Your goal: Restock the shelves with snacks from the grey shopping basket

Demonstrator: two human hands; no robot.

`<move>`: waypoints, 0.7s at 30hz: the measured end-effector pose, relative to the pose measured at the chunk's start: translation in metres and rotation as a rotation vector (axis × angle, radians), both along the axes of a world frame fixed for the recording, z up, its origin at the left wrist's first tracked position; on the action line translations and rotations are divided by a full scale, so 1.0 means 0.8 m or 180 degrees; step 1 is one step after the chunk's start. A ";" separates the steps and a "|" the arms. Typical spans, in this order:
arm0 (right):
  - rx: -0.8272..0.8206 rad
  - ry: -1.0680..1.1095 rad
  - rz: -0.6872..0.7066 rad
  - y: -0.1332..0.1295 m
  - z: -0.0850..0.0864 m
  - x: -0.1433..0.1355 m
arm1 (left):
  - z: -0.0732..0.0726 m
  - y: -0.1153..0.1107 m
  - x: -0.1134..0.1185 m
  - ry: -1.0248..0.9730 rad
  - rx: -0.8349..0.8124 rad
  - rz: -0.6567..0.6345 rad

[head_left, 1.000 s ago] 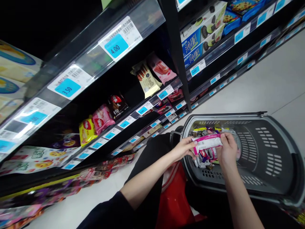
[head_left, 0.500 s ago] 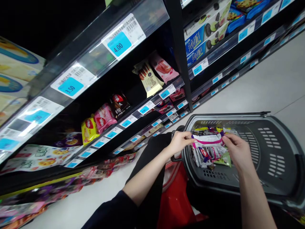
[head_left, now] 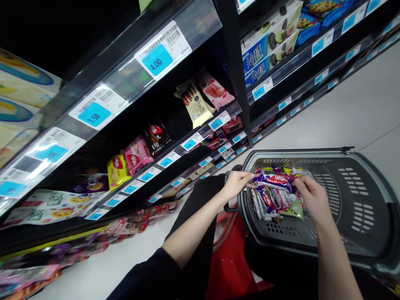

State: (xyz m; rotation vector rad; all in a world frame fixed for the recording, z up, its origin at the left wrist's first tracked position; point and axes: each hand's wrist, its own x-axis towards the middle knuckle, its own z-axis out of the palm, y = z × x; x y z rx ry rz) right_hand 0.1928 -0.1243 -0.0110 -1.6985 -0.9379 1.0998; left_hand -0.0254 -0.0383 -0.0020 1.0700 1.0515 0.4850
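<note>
Between my two hands is a purple snack packet [head_left: 276, 180] with a red oval label, stretched level over the basket. My left hand [head_left: 239, 183] pinches its left end between thumb and fingers. The right end is pinched by my right hand [head_left: 311, 193]. Below the packet, several other snack packets [head_left: 281, 201] in silver, pink, purple and green wrappers lie in the left part of the grey shopping basket [head_left: 334, 246].
Shelves with price tags [head_left: 156, 60] run along the left and top. A cream packet [head_left: 195, 104] and a pink packet [head_left: 137, 154] lie on one shelf. Blue-and-white biscuit boxes [head_left: 258, 62] are stacked above the basket. Something red [head_left: 229, 258] sits under my arms.
The packet in my hands has turned over: its white and pink back showed before, and the purple face with the red label shows now. Both hands stay at its ends.
</note>
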 end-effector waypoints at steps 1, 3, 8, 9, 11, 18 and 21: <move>0.0019 -0.0151 0.0097 -0.001 -0.003 -0.001 | 0.000 0.000 0.002 -0.0011 -0.0075 0.0174; 0.0033 -0.0301 0.0207 -0.001 -0.009 -0.004 | 0.001 0.001 0.005 -0.0143 -0.0245 0.0559; 0.0090 0.0249 -0.0186 0.003 -0.013 -0.016 | 0.002 0.005 0.007 -0.0666 -0.0671 0.0936; 0.0096 0.0350 -0.0283 0.005 -0.012 -0.018 | 0.002 0.006 0.007 -0.0657 -0.0695 0.0935; 0.0082 0.0510 -0.0418 0.008 -0.010 -0.023 | 0.001 0.007 0.005 -0.0561 -0.0693 0.0989; -0.0134 0.0317 -0.0492 0.003 -0.017 -0.026 | -0.007 0.011 0.006 -0.0245 -0.0652 0.1101; -0.0082 -0.0363 -0.0093 -0.004 -0.023 -0.020 | -0.006 0.017 -0.001 -0.0041 -0.0578 0.0781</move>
